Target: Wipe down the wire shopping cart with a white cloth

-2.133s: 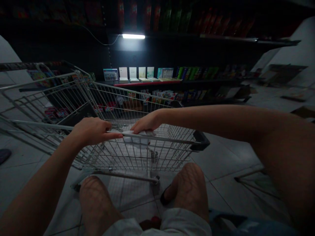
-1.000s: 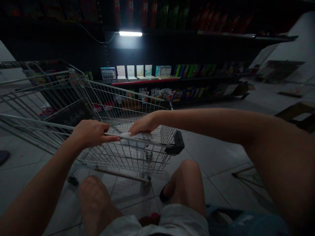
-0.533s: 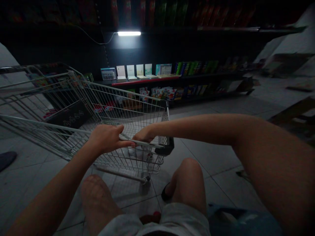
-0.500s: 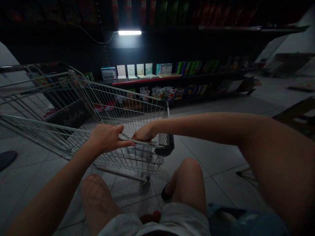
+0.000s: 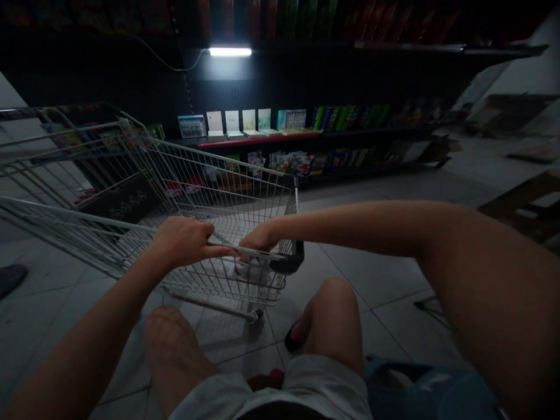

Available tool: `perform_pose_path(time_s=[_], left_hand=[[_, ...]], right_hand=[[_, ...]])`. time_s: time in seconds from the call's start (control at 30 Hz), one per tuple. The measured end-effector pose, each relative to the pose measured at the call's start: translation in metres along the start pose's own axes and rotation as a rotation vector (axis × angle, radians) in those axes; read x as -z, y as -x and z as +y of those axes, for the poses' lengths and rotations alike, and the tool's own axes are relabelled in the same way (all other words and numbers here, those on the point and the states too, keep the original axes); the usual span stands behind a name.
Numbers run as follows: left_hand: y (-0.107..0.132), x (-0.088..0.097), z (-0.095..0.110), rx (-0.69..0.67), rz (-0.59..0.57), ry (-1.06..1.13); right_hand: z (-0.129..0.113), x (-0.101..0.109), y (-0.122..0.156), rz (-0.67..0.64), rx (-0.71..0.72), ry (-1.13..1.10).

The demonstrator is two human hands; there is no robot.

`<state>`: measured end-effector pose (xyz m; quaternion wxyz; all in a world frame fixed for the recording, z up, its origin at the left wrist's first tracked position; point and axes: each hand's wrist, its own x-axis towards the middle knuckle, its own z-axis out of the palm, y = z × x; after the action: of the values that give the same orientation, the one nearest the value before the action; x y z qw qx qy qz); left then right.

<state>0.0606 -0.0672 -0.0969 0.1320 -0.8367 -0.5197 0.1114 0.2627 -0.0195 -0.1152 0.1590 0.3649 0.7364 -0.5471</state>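
Note:
A wire shopping cart (image 5: 201,175) with black corner caps stands before my knees. My left hand (image 5: 186,240) grips the cart's near top rim, thumb along the outside and fingers over the inner side. Reaching over the cart's right end, my right hand (image 5: 259,236) is down inside the basket, close against the near side wall. Its fingers are curled and partly hidden behind the rim. Under it, through the wires, shows a whitish, crumpled, cloth-like thing (image 5: 256,271), which the hand seems to hold against the wires.
Beyond the cart, a dark shelf (image 5: 262,139) carries upright booklets and boxes, lit by a tube lamp (image 5: 230,52). A blue plastic stool-like thing (image 5: 437,391) stands at lower right. Another person's shoe (image 5: 12,279) shows at the left edge. A cart wheel (image 5: 255,315) rests near my feet.
The view has shifted slightly. My right hand and the whitish thing have moved a little along the cart's near wall. My left hand keeps its grip on the rim.

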Motion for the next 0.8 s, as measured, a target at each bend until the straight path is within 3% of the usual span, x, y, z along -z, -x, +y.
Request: perform_pose_path(time_s=[0.2, 0.43, 0.53, 0.7, 0.8], left_hand=[[0.004, -0.005, -0.013, -0.009, -0.001, 0.011], [0.004, -0.008, -0.017, 0.018, 0.007, 0.02], [0.005, -0.008, -0.017, 0.02, -0.005, 0.014], [0.003, -0.009, -0.018, 0.022, -0.024, 0.035], [0.001, -0.008, -0.017, 0.027, -0.032, 0.035]], right_hand=[[-0.012, 0.034, 0.034, -0.1, -0.033, 0.032], [0.015, -0.005, 0.002, -0.139, -0.212, 0.151], [0.017, -0.002, 0.007, -0.112, -0.135, 0.172], [-0.001, 0.029, 0.053, -0.099, 0.003, 0.134], [-0.004, 0.034, 0.063, -0.084, 0.054, 0.156]])
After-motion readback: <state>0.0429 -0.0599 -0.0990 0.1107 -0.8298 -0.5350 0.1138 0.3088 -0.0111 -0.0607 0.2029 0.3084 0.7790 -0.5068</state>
